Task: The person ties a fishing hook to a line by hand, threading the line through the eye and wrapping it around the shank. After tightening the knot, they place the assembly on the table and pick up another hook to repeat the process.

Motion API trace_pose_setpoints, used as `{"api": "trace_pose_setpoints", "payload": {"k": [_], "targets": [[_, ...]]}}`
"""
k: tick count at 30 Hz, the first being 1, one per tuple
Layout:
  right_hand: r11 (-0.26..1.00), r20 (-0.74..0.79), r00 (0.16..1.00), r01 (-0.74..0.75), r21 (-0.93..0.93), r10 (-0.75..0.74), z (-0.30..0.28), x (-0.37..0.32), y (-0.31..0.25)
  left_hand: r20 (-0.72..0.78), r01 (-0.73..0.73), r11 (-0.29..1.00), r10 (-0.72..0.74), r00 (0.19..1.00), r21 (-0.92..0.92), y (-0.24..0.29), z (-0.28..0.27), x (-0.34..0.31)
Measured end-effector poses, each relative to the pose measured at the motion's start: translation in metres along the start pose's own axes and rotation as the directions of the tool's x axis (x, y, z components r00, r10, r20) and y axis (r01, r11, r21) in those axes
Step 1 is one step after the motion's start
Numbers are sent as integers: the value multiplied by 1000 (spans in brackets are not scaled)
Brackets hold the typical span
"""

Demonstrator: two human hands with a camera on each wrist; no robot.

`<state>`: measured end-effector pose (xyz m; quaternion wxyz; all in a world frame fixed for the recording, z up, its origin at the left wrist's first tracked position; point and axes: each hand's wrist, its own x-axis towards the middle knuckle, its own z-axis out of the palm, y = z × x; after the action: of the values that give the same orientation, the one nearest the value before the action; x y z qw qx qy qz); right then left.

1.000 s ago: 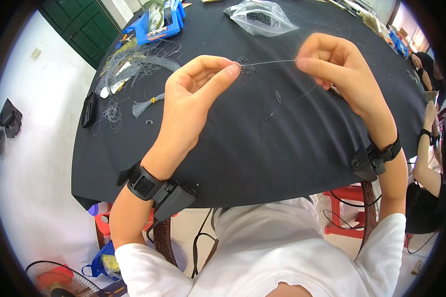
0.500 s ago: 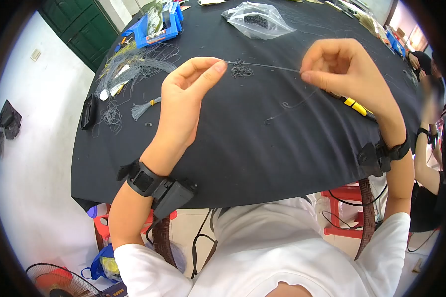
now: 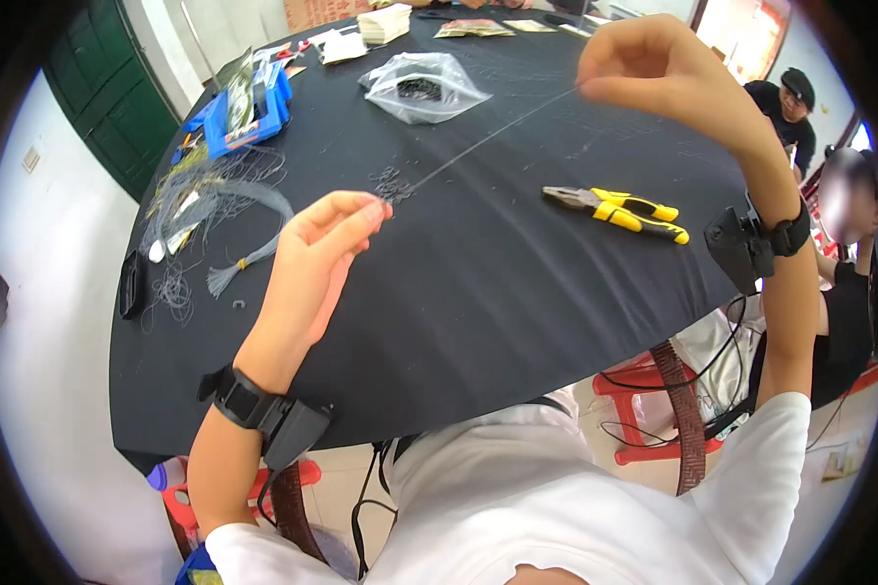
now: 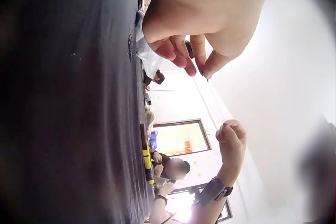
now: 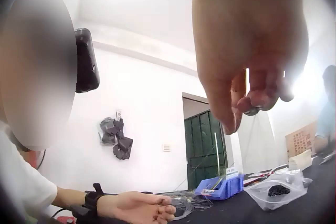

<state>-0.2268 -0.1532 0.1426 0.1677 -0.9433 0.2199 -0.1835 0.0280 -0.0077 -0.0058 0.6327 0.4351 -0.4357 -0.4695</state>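
My left hand (image 3: 317, 249) pinches one end of a thin grey line (image 3: 488, 139) between thumb and forefinger, near a small heap of dark hooks (image 3: 390, 183) on the black cloth. Raised at the upper right, my right hand (image 3: 668, 78) pinches the line's other part, which runs slanting and taut between the hands. In the left wrist view the fingertips of my left hand (image 4: 205, 29) meet on something tiny. The right wrist view shows my right hand (image 5: 252, 50) with thumb and fingers together, partly in shadow.
Yellow-black pliers (image 3: 619, 210) lie on the black table (image 3: 458, 322). Beyond are a clear bag (image 3: 424, 88) with dark pieces and a blue bin (image 3: 254, 117). A tied line bundle (image 3: 234, 273), loose tangles and a black case (image 3: 133, 285) lie at left. People sit at right.
The right hand has moved up and away, the left hand lower and leftward in view; the line between them is longer and slanted. The view has shifted, and the pliers are fully uncovered.
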Motion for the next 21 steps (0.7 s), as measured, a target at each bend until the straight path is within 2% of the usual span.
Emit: {"api": "trace_pose_setpoints", "payload": {"k": [2,9,10,11,12,14,16,17,20,21], "targets": [[993,-9,993,119,9,-119,-2,1,11,58,18,999,-20,998,36,2,4,-4],[994,119,992,45,-98,-34,4,-7,-10,104,6,1000,-4,995,-12,5,11,-10],[994,151,988,50,-99,-34,8,-8,-6,103,-3,1000,5,995,-21,5,12,-11],[993,188,981,22,118,-44,18,-10,0,102,-14,999,17,995,-29,6,11,-11],[1000,354,935,-13,-21,20,17,-9,-2,100,-29,999,32,994,-35,8,11,-10],[983,412,894,178,41,-179,34,-14,14,105,-41,998,47,993,-56,9,11,-10],[972,388,893,234,32,-228,57,-19,21,98,-49,997,55,994,-58,8,12,-11],[988,319,936,136,68,-151,68,-18,16,93,-55,997,59,994,-47,7,12,-11],[921,182,983,-106,374,40,88,-11,-15,90,-55,998,57,994,-31,7,14,-12],[861,132,991,-61,505,-7,100,-10,-18,90,-52,998,54,994,-28,7,14,-12]]}}
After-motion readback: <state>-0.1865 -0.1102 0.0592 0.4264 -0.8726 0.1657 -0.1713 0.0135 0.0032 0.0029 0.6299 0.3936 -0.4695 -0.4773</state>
